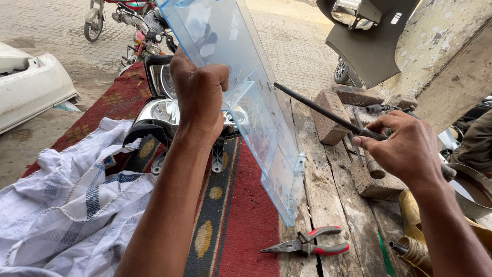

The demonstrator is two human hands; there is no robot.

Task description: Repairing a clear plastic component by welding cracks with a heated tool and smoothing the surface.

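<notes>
Your left hand (201, 95) clenches the clear blue plastic panel (241, 87) upright; your right hand (405, 149) grips a dark rod (318, 109), its tip perhaps touching the panel at 3 o'clock; no finished work shows yet.

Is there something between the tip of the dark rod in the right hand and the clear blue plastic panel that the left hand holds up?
Nothing visible does. The rod in the right hand points at the plastic panel, its tip right at the panel's edge. The left hand grips farther left.
</notes>
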